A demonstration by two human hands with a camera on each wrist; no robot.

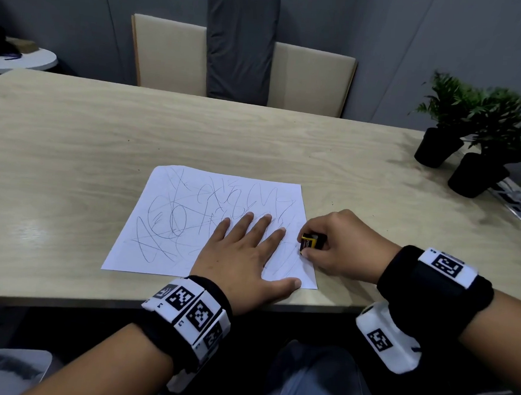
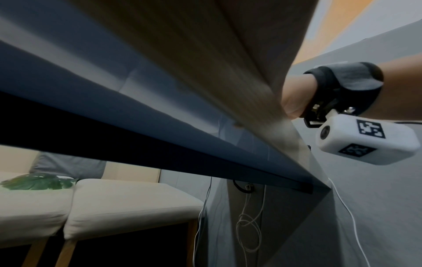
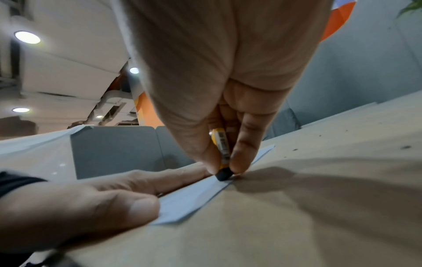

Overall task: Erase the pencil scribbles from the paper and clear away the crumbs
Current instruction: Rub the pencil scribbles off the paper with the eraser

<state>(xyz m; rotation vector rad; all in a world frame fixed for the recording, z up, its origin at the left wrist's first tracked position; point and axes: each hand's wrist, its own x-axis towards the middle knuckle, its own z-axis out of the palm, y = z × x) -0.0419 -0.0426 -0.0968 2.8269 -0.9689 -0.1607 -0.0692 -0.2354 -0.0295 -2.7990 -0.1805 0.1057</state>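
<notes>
A white sheet of paper covered in grey pencil scribbles lies near the front edge of the pale wood-grain desk, long sides running left to right. The left hand presses flat on it, fingers straight and spread. The right hand pinches a small black eraser in a yellow sleeve at the paper's right edge; only the right wrist view shows it standing nearly upright, dark tip on the sheet.

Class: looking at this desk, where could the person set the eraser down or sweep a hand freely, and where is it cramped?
Free: the bare table left of the paper, and the wide strip behind it toward the chair. Crowded: the paper's right edge, where the left hand presses flat and the right hand pinches the eraser; also the far right corner with the potted plants.
</notes>
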